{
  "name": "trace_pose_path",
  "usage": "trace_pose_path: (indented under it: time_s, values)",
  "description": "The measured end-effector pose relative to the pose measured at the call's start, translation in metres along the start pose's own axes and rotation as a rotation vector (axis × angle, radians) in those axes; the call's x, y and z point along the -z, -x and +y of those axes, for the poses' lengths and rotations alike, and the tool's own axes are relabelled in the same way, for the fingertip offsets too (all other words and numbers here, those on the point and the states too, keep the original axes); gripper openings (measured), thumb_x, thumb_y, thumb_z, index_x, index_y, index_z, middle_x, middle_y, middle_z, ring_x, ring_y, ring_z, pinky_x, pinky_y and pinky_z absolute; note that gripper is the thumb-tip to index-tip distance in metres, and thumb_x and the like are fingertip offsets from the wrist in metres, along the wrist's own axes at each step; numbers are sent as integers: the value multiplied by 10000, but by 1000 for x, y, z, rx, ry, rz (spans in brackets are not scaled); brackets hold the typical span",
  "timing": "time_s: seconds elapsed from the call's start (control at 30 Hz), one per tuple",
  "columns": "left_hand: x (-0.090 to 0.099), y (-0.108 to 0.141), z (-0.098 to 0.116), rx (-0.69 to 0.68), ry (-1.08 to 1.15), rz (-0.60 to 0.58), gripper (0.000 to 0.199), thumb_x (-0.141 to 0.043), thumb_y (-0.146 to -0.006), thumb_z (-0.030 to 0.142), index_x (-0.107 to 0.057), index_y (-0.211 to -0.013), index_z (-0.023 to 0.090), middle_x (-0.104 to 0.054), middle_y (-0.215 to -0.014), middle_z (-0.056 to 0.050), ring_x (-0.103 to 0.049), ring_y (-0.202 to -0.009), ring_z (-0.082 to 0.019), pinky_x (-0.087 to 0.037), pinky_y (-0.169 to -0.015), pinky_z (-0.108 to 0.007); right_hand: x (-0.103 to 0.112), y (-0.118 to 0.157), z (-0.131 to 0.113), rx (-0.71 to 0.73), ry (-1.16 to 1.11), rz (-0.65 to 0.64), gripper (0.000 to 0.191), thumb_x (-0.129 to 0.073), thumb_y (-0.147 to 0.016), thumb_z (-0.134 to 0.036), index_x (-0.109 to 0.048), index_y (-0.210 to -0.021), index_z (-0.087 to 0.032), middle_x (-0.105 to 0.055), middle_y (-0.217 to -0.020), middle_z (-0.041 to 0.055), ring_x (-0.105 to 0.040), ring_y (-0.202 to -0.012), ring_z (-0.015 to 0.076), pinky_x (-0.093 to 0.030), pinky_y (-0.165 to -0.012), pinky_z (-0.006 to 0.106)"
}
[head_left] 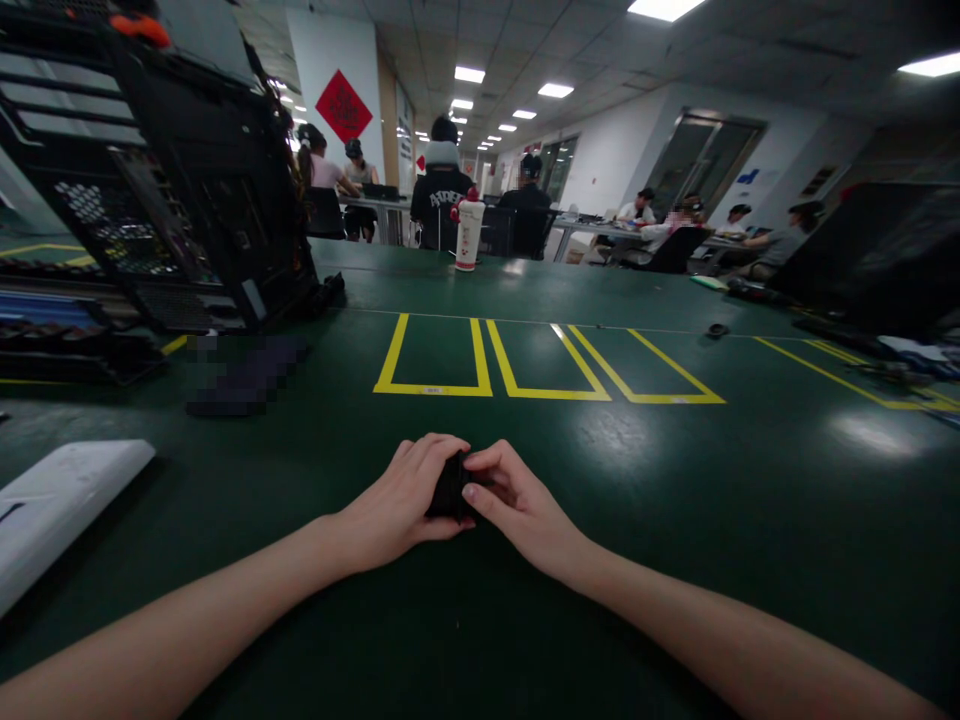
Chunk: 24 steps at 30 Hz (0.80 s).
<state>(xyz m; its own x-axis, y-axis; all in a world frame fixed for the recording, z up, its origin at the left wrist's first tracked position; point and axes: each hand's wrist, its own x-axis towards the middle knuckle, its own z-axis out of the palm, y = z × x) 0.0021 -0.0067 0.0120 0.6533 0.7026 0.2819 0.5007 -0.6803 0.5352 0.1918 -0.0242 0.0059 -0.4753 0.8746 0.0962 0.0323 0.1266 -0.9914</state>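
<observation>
A small black object (448,490), rounded and with a rim-like edge on its right side, is between my two hands just above or on the green table (465,640). Its exact kind is hard to make out. My left hand (409,495) wraps round it from the left, fingers over the top and thumb underneath. From the right, my right hand (517,505) pinches the rim with thumb and fingertips. Both hands partly hide the object.
Yellow tape outlines (431,390) mark the table ahead. A black computer case (202,220) stands at the left, near a blurred dark item (247,380) and a white box-like object (67,500). A cup (469,235) stands at the far edge; a small black ring (717,330) lies right.
</observation>
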Motion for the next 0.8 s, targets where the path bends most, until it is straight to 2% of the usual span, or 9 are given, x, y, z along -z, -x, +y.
trace_pose_path:
  time_s: [0.17,0.3,0.47,0.53,0.8]
  values:
    - [-3,1,-2,19,6,14,632,-699,-728,188,-321,-1230,253,-466,-1173,-70,-498,-970,-253,-441,-795,-397,-1,0,-4,-77,57,6,257,-529,-867,-240,-441,-1109,-237,-513,-1117,45,-519,-1067,192,-476,-874,377]
    - [0,1,0,16,-2,0,614,-679,-740,169,-318,-1229,251,-457,-1183,-77,-488,-977,-253,-431,-810,-402,0,1,-4,5,58,-53,234,-569,-836,-205,-466,-1045,-227,-513,-1084,29,-524,-1047,177,-462,-895,365]
    - [4,1,2,8,-2,-22,580,-664,-769,232,-318,-1234,244,-453,-1188,-82,-488,-973,-245,-430,-814,-392,0,0,-2,-16,-52,-38,151,-550,-852,-259,-464,-972,-229,-532,-978,10,-568,-907,152,-517,-747,311]
    - [3,1,2,6,5,-20,583,-666,-768,231,-318,-1236,250,-456,-1184,-77,-492,-974,-243,-432,-814,-392,-1,-1,-1,-35,-53,-13,159,-544,-855,-265,-459,-985,-231,-534,-987,16,-569,-910,160,-525,-719,305]
    - [2,0,1,-12,15,0,615,-673,-749,188,-306,-1238,252,-482,-1182,-75,-494,-1011,-257,-413,-834,-405,-1,0,-6,-42,50,4,292,-524,-862,-219,-410,-1132,-224,-502,-1112,54,-526,-1037,186,-490,-848,364]
